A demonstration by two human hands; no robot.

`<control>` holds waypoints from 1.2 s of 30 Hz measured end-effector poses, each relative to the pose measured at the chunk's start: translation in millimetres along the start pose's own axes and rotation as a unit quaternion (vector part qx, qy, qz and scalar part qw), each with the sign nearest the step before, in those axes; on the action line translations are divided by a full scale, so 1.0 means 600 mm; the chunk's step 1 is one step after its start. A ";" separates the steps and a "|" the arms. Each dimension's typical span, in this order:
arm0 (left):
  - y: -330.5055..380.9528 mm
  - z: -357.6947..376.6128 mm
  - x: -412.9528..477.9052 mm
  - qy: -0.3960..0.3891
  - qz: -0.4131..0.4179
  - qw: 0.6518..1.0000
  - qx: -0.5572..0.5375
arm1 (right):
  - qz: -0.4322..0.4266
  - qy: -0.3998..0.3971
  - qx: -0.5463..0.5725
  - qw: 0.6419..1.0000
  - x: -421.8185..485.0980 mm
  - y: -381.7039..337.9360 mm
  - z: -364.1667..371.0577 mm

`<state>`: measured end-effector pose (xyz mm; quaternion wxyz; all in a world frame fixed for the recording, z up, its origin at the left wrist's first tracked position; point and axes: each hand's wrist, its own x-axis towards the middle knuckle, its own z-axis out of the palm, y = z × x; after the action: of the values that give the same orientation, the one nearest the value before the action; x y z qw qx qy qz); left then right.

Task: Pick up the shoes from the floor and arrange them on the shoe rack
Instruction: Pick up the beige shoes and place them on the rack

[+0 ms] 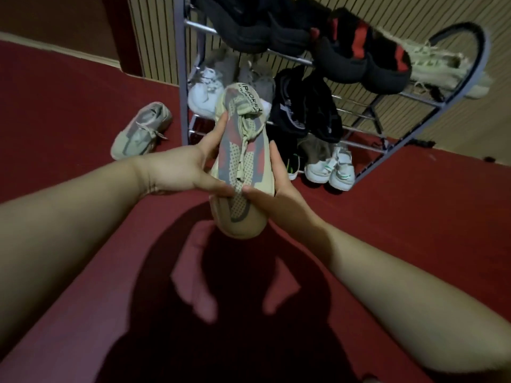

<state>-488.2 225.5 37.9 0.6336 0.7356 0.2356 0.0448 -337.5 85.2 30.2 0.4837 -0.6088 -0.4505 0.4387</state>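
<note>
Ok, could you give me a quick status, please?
Left hand and right hand both grip beige sneaker, raised. Its matching sneaker on carpet beside crowded rack.

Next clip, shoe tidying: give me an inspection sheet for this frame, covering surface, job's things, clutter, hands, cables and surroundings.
Surface: red carpeted floor, with the person's shadow across it.
Job's things: the held sneaker, beige, grey and red, is off the floor in front of the shoe rack. A matching sneaker lies on the floor left of the rack. The rack already carries black shoes on top and white sneakers at the bottom.
Clutter: one dark speck on the floor at right, too small to identify.
Hands: left hand and right hand grip the held sneaker from either side.
Cables: nothing seen.
Surroundings: ribbed wall behind the rack.
</note>
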 end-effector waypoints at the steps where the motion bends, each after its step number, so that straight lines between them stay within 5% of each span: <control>1: -0.009 -0.017 -0.014 -0.014 -0.005 1.000 -0.007 | 0.015 0.014 0.004 1.000 0.005 -0.005 0.024; 8: -0.026 -0.115 -0.084 0.003 -0.049 0.999 0.002 | 0.057 0.005 -0.022 0.998 0.049 -0.051 0.131; 15: -0.081 -0.150 -0.042 0.050 -0.094 0.994 -0.001 | 0.008 -0.050 0.023 0.998 0.141 0.038 0.133; 22: -0.086 -0.185 -0.062 0.030 -0.232 0.970 -0.059 | 0.115 -0.055 0.056 0.990 0.117 0.068 0.133; 26: -0.172 -0.242 -0.058 0.151 -0.359 0.918 0.070 | 0.122 -0.061 0.017 0.991 0.146 0.103 0.127; 29: -0.250 -0.277 -0.027 0.225 -0.381 0.877 0.190 | 0.106 -0.038 -0.010 0.994 0.182 0.134 0.139; 36: -0.343 -0.318 0.076 0.223 -0.396 0.839 0.300 | 0.146 0.027 -0.035 0.988 0.195 0.178 0.162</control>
<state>-576.9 435.6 -132.1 0.2762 0.7037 0.6435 -0.1201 -393.7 204.6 -100.9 0.4049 -0.6959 -0.3590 0.4722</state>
